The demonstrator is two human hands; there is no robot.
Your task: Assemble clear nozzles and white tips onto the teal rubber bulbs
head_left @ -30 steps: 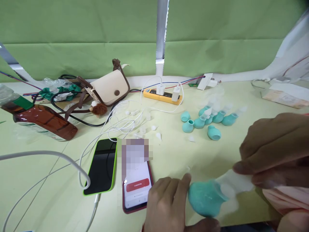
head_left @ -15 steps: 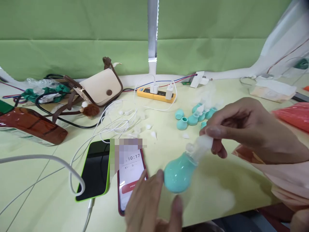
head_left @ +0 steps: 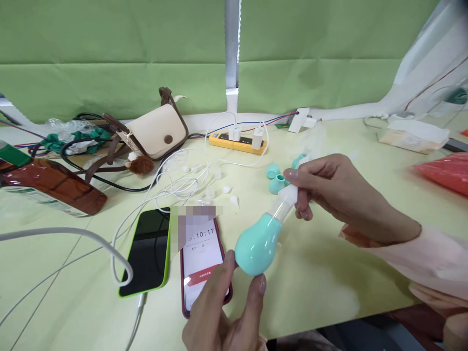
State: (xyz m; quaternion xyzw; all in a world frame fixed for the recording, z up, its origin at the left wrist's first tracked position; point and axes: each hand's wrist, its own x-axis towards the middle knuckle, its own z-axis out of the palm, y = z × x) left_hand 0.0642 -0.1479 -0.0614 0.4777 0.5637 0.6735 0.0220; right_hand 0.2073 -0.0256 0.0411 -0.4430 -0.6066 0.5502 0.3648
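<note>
A teal bulb nasal aspirator [head_left: 258, 243] hangs tilted between my hands, its round end toward me. A clear tube [head_left: 281, 205] fits into the bulb's neck, with a white tip [head_left: 291, 191] at its upper end. My right hand [head_left: 325, 187] pinches the white tip between thumb and fingers. My left hand [head_left: 230, 302] holds the bulb's rounded bottom between thumb and index finger. Beyond my right hand lie several more teal bulbs [head_left: 277, 184], partly hidden by it. Small white tips [head_left: 234, 200] and clear pieces [head_left: 209, 191] are scattered left of them.
Two phones, one green-edged [head_left: 148, 253] and one red-cased [head_left: 201, 263], lie on the left. Behind are tangled white cables [head_left: 183, 185], a cream bag [head_left: 157, 131], a brown bottle [head_left: 54, 183] and a yellow power strip [head_left: 237, 144]. Red plastic [head_left: 444, 173] lies at right.
My left thumb and index finger have closed on the bulb's bottom. The aspirator has moved up and left, and its tube now sits straight in the neck. My right hand moved left with the tip.
</note>
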